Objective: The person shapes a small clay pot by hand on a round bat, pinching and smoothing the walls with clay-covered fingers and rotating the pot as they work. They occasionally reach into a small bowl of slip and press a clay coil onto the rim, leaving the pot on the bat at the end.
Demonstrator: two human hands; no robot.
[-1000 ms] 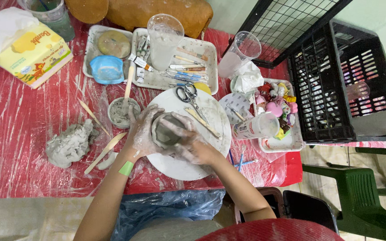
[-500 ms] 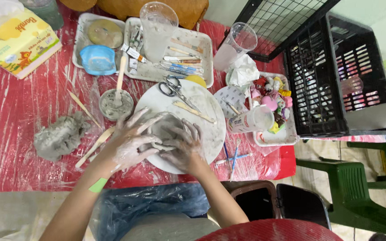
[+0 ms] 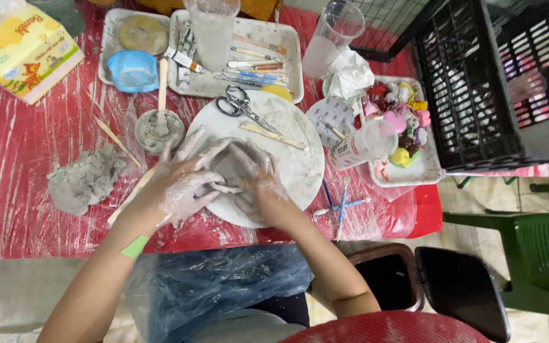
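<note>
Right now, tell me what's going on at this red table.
A person's clay-smeared left hand and right hand are pressed together around a small grey clay piece on a round white board. Metal scissors and a flat wooden tool lie on the board's far side. A grey lump of spare clay sits left of it on the plastic-covered red table.

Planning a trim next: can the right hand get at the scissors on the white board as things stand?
Probably yes. The scissors lie bare at the round board's far edge, beyond the right hand, with nothing over them; but both hands are on the clay piece.
</note>
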